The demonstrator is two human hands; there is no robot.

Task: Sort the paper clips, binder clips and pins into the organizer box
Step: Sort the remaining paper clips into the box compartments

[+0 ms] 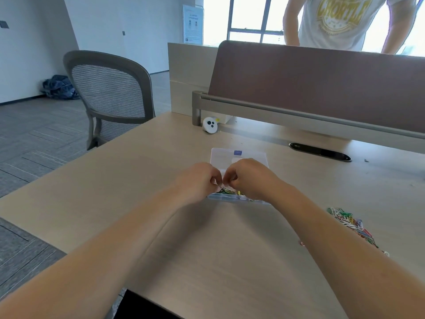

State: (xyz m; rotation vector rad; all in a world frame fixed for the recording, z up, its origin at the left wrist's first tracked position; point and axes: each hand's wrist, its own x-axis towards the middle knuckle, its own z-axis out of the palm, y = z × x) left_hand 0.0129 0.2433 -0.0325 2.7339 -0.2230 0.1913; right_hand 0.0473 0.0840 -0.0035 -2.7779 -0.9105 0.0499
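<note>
A clear plastic organizer box (238, 155) lies open in the middle of the desk, its lid flat behind it. Coloured clips (226, 191) show in its near compartments. My left hand (199, 178) and my right hand (248, 178) hover together over the box, fingertips pinched close to each other above the near compartments. Something small seems pinched between them, but I cannot make out what. A loose heap of coloured paper clips (351, 223) lies on the desk to the right, beside my right forearm.
A grey mesh chair (110, 93) stands at the desk's left end. A brown divider panel (322, 88) closes the far side, with a person in a white shirt (338, 19) behind it. A small white round device (210, 125) and a black cable slot (319, 151) sit near the divider.
</note>
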